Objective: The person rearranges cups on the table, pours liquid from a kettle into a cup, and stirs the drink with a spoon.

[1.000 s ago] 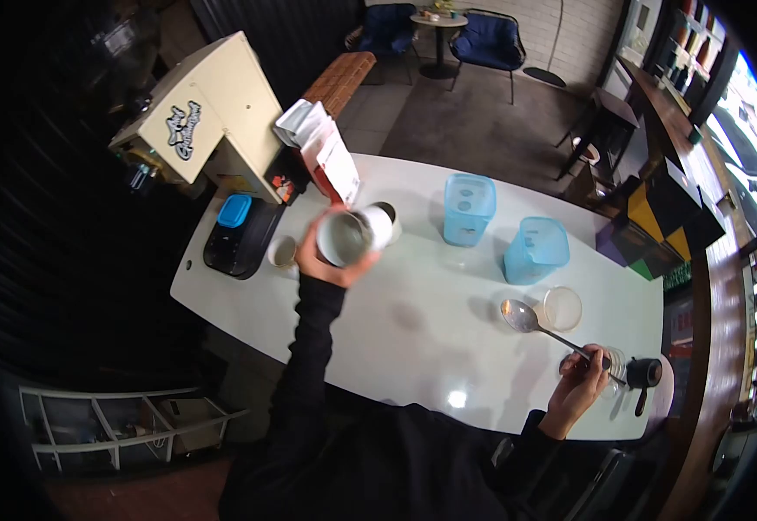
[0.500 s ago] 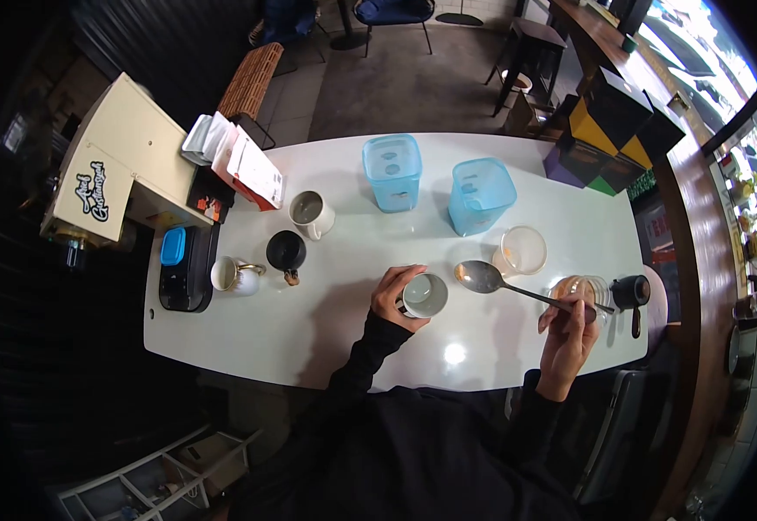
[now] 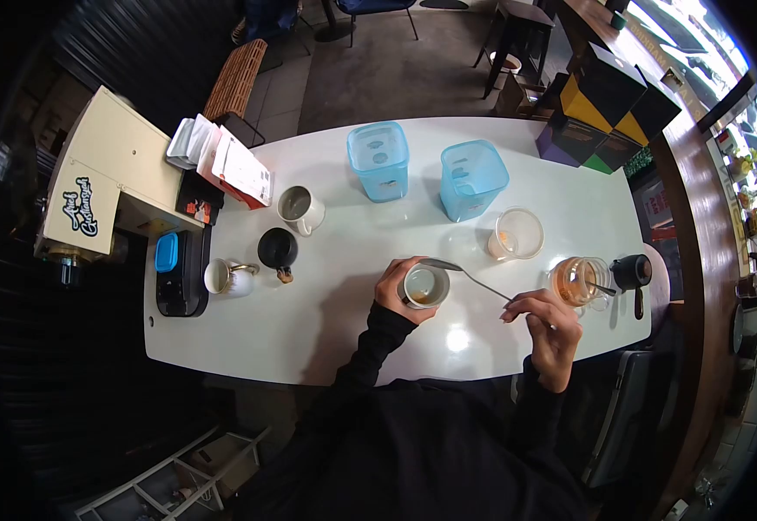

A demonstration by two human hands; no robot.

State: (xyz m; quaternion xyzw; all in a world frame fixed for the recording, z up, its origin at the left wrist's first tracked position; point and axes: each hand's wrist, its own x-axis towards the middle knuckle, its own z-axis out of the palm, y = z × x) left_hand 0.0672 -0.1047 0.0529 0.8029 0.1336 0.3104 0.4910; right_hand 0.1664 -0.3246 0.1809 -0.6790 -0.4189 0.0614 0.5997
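My left hand [image 3: 398,293] is wrapped around the side of a small pale cup [image 3: 425,286] near the table's front. A little amber-brown liquid shows at the bottom of the cup. Between the fingers of my right hand [image 3: 552,334] is the handle of a long metal spoon [image 3: 485,286]. The spoon's bowl is turned on its side over the cup's far rim; whether it touches the rim I cannot tell. Just beyond my right hand stands a glass jug [image 3: 573,281] of orange-brown liquid, with another spoon handle [image 3: 602,289] sticking out of it.
Behind the cup stand two blue plastic containers [image 3: 378,161] and a clear plastic cup [image 3: 517,234]. On the left are a white mug [image 3: 301,211], a black cup [image 3: 278,250], a gold-handled mug [image 3: 231,277] and a cream machine [image 3: 118,174]. A black portafilter-like tool [image 3: 632,272] lies far right.
My right hand has swung the spoon left from beside the jug to the cup, and its bowl has tipped from level to sideways. Amber liquid now shows inside the cup.
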